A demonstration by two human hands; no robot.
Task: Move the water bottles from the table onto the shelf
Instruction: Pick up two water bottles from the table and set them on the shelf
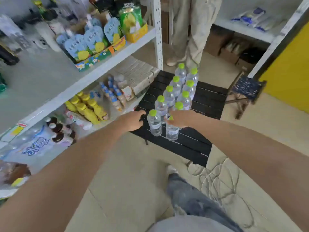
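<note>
Several clear water bottles with green caps stand in two rows on a low black slatted table [209, 101]. My right hand [181, 118] is closed over the top of the nearest bottle of the right row [172, 132], hiding most of its cap. My left hand [132, 120] hovers just left of the nearest bottle of the left row [154, 123], fingers curled and apart, holding nothing. The white metal shelf [93, 71] stands to the left, its boards packed with goods.
The shelf holds blue pouches [87, 42], yellow bottles [88, 106], small blue-capped bottles [113, 94] and dark bottles [57, 131]. Another person's legs [187, 30] stand behind the table. A folding stool [245, 92] sits to the right, a second shelf behind it.
</note>
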